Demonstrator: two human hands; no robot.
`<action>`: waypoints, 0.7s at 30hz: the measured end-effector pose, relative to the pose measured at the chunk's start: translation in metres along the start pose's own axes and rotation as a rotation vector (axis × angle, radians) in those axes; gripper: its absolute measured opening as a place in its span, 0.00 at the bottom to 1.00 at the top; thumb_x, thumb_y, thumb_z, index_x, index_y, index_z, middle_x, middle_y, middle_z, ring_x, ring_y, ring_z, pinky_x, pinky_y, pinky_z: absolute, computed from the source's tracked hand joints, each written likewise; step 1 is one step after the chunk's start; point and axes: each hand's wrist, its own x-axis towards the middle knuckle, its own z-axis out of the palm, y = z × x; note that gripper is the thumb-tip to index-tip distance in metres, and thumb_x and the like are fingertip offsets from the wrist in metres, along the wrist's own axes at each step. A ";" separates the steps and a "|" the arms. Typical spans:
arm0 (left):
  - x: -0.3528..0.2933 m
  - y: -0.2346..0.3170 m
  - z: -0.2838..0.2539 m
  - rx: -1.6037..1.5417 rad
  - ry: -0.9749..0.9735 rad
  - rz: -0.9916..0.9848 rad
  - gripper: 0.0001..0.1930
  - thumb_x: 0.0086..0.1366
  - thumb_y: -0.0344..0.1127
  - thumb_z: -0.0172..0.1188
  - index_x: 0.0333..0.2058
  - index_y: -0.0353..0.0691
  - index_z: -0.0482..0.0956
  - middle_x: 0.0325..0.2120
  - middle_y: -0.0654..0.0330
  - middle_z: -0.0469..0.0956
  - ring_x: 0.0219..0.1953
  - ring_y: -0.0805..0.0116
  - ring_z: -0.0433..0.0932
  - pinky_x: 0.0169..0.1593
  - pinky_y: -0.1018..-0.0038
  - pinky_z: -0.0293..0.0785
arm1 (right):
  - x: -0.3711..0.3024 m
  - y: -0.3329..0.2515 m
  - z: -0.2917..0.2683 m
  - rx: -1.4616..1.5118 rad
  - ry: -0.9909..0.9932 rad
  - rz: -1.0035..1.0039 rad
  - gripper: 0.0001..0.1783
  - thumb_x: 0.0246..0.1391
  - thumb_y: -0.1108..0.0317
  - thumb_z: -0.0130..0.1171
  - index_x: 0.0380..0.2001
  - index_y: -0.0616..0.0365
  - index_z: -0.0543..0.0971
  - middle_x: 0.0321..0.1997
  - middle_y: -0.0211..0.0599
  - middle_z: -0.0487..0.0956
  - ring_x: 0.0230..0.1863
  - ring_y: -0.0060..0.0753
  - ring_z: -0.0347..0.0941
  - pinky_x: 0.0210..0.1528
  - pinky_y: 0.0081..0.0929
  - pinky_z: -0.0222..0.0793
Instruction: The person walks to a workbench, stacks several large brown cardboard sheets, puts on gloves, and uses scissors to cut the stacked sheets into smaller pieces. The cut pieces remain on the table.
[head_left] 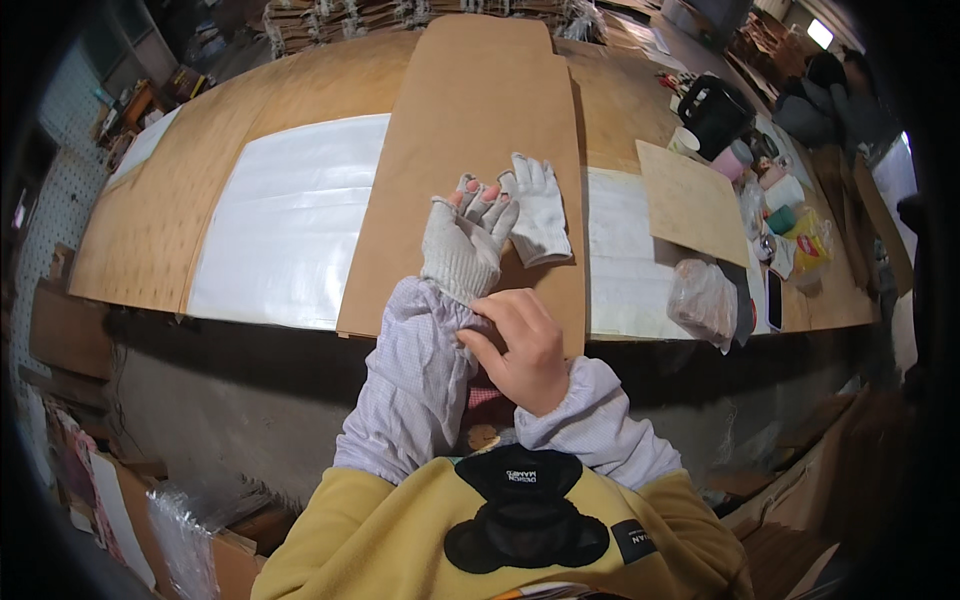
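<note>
My left hand (468, 232) wears a whitish knit work glove whose finger ends leave my fingertips bare. Its palm is turned up, the fingers loosely bent and apart, with nothing in them. Just below the glove's ribbed wrist, my bare right hand (522, 345) pinches the cuff of the pale lilac checked oversleeve (405, 350) on my left arm. A second white glove (541, 212) lies flat beside my left fingers, on a long brown cardboard sheet (480, 90).
White sheets (290, 220) cover parts of the wooden table (140, 240) on both sides. To the right sit a tan board (690, 195), a clear plastic bag (703, 298), a phone (773, 300), a paper cup (684, 141) and a black bag (715, 115). Bundled cardboard (340, 30) stands behind.
</note>
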 end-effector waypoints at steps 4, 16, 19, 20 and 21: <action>-0.002 -0.004 -0.004 0.147 -0.090 -0.021 0.20 0.71 0.48 0.39 0.45 0.34 0.66 0.41 0.47 0.71 0.44 0.51 0.73 0.53 0.55 0.73 | -0.005 0.001 0.001 0.167 -0.078 -0.057 0.10 0.39 0.79 0.64 0.23 0.60 0.72 0.23 0.38 0.72 0.28 0.44 0.69 0.30 0.34 0.66; -0.043 0.023 -0.044 1.795 -0.148 0.505 0.16 0.61 0.38 0.56 0.46 0.37 0.77 0.37 0.52 0.79 0.42 0.57 0.77 0.52 0.68 0.72 | 0.003 0.134 -0.024 -0.500 -0.068 0.033 0.11 0.44 0.76 0.56 0.33 0.54 0.79 0.34 0.38 0.76 0.37 0.44 0.72 0.40 0.37 0.69; -0.057 0.018 -0.044 1.929 -0.245 0.452 0.17 0.55 0.35 0.60 0.44 0.40 0.78 0.42 0.51 0.79 0.47 0.58 0.76 0.52 0.70 0.71 | 0.011 0.149 -0.020 -0.446 -0.080 -0.011 0.07 0.45 0.74 0.58 0.31 0.55 0.80 0.31 0.39 0.76 0.36 0.45 0.72 0.39 0.37 0.70; -0.063 0.014 -0.043 1.985 -0.236 0.439 0.17 0.55 0.32 0.60 0.44 0.38 0.79 0.42 0.51 0.79 0.47 0.61 0.77 0.53 0.71 0.71 | 0.010 0.146 -0.018 -0.357 -0.068 0.065 0.06 0.45 0.74 0.58 0.30 0.56 0.80 0.30 0.39 0.76 0.35 0.44 0.73 0.38 0.36 0.70; -0.068 0.012 -0.043 2.036 -0.245 0.429 0.17 0.54 0.28 0.61 0.44 0.36 0.79 0.42 0.51 0.79 0.47 0.63 0.77 0.53 0.73 0.71 | 0.009 0.141 -0.016 -0.268 -0.057 0.155 0.05 0.46 0.73 0.59 0.30 0.57 0.80 0.29 0.40 0.76 0.35 0.44 0.73 0.38 0.36 0.70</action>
